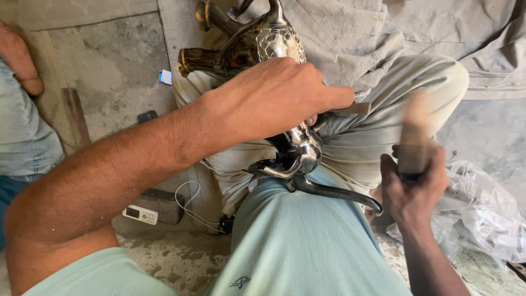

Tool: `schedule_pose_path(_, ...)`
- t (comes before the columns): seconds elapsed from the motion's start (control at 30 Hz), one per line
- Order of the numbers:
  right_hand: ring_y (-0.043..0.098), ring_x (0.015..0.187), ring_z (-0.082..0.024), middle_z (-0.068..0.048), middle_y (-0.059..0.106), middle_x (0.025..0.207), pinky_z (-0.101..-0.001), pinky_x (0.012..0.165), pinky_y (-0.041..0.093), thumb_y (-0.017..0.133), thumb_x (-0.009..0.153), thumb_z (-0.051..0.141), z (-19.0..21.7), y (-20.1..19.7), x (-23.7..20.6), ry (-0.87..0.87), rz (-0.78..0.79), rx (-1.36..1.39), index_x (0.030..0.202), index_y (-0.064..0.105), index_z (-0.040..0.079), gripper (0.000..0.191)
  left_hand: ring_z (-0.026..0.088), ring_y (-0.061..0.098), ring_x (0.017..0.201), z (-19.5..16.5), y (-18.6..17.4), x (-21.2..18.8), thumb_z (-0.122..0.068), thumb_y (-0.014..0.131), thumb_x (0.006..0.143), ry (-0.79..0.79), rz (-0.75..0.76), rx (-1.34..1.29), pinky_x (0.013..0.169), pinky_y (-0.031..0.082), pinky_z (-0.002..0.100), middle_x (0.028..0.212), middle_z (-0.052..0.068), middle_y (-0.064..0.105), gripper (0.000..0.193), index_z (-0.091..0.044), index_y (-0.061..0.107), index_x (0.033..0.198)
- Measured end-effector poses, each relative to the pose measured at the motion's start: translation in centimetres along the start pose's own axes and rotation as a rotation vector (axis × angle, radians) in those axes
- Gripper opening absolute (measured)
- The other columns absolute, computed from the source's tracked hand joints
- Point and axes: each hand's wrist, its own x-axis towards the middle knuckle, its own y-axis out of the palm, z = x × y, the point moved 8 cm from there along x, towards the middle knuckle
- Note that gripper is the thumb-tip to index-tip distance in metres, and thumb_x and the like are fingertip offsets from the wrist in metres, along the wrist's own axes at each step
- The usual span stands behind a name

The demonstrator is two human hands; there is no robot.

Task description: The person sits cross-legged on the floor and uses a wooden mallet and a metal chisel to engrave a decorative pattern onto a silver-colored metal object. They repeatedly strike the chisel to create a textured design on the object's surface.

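Note:
A shiny metal teapot [257, 46] with an engraved belly lies across my lap, base towards my knees, its curved spout [337, 193] pointing right over my thigh. My left hand [274, 96] presses down on its body, and a small flat piece [359, 108] shows at my fingertips. My right hand [413, 189] grips a wooden-handled tool [415, 134], blurred with motion, just right of the teapot. A second metal vessel neck [211, 15] shows behind the teapot.
Another person's arm and jeans [24, 126] sit at the left edge. A small white phone [141, 214] with a cable [189, 205] lies on the concrete floor. Crumpled clear plastic [482, 219] is at the right. Grey cloth [350, 38] covers the ground ahead.

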Motion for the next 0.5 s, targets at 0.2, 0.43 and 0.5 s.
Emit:
schedule_pose_path(0.2,0.07,0.096,-0.023,-0.016,0.07,0.106,-0.0353,0.088,0.056,0.082,0.099,0.006,2.4,-0.7,0.9,-0.131,-0.049,-0.203,0.135,0.054,-0.003,0.046,0.033,0.073,0.07,0.5,-0.8,-1.8,-0.008,0.064,0.094,-0.023,-0.044,-0.076,0.054,0.057,0.043,0.074,0.014,0.065,0.023,-0.013,0.061,0.116)
schedule_pose_path(0.43,0.069,0.094,-0.032,-0.024,0.067,0.107,-0.0412,0.084,0.056,0.074,0.094,-0.006,7.2,-1.7,2.2,-0.378,-0.098,-0.461,0.13,0.057,-0.007,0.04,0.031,0.075,0.072,1.0,-1.4,-2.9,-0.011,0.069,0.092,-0.055,-0.151,-0.164,0.057,0.059,0.042,0.076,0.011,0.067,0.027,-0.011,0.06,0.118)
schedule_pose_path(0.5,0.071,0.1,-0.025,-0.019,0.068,0.109,-0.0363,0.09,0.057,0.075,0.094,0.0,6.9,-2.2,3.1,-0.252,-0.063,-0.047,0.132,0.054,-0.006,0.044,0.03,0.076,0.073,1.1,-1.5,-3.1,-0.008,0.068,0.092,-0.052,-0.169,-0.165,0.057,0.06,0.04,0.076,0.01,0.067,0.029,-0.011,0.06,0.12)
